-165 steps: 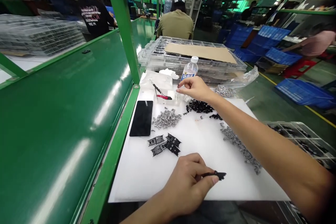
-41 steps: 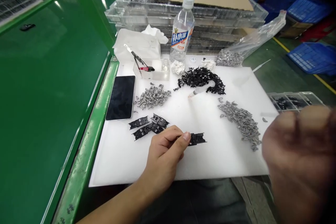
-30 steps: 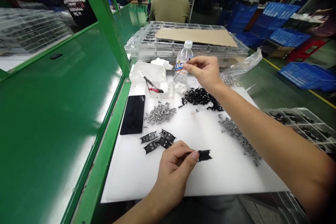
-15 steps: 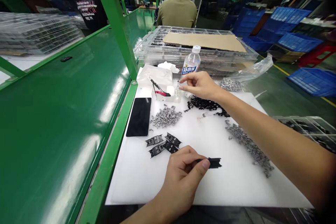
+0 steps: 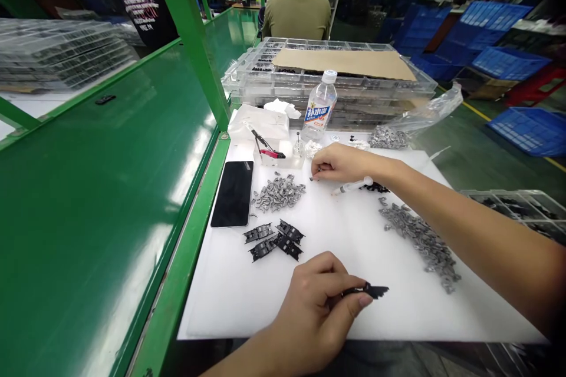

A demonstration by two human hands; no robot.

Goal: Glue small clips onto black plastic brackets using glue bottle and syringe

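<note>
Near the front of the white work surface, my left hand (image 5: 316, 309) pinches a black plastic part (image 5: 377, 291) between thumb and fingers, its toothed end sticking out to the right. Farther back, my right hand (image 5: 338, 162) has its fingertips pinched together, low over the surface. A small black part (image 5: 312, 178) shows at those fingertips. Behind the hand, the pile of small black parts (image 5: 375, 187) is mostly hidden. Several black clip-like plastic parts (image 5: 274, 240) lie left of my left hand. A syringe (image 5: 352, 186) lies just below my right wrist.
Small grey pieces lie in a left pile (image 5: 280, 193) and a right pile (image 5: 424, 241). A phone (image 5: 233, 194), tweezers (image 5: 264, 142), a bottle (image 5: 319, 107) and stacked clear trays (image 5: 247, 79) stand around. A green post (image 5: 198, 35) rises at left. A person (image 5: 297, 9) sits beyond.
My right hand has moved down and toward me from beside the small pin-topped bottle to the black pile. My left hand has shifted slightly right, and its black part is now tilted differently.
</note>
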